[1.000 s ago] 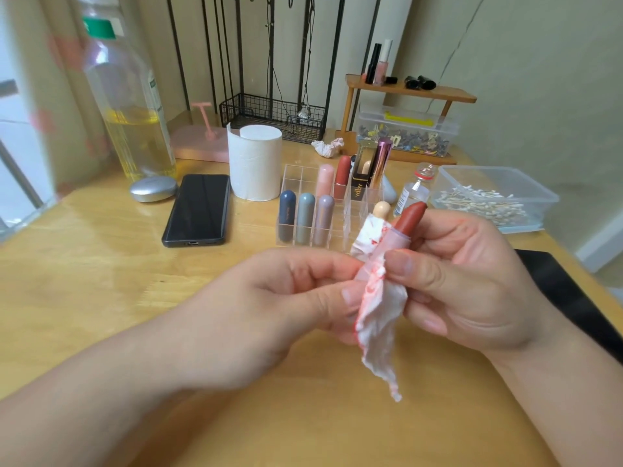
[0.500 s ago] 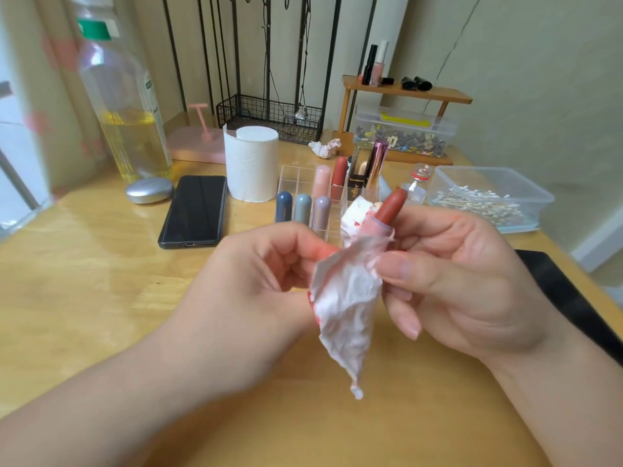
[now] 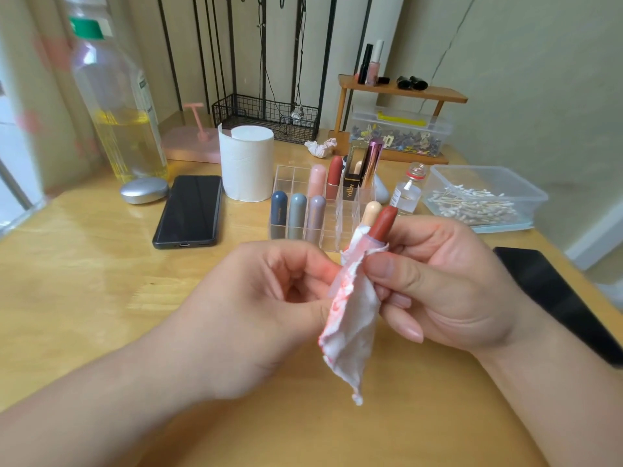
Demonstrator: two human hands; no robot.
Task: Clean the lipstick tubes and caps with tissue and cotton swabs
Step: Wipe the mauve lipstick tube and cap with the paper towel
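Head view: the left hand (image 3: 269, 298) has closed again on the stained tissue (image 3: 350, 318), pinching its edge just beside the right hand (image 3: 448, 284), after loosening half a second back. The right hand stays clamped round the lipstick (image 3: 382, 224), whose red tip pokes above the thumb (tissue collared just beneath). Probably another wiping twist, since the red smears suggest cleaning isn't finished.

Red-stained tissue (image 3: 350, 318) around upright lipstick (image 3: 382, 224)
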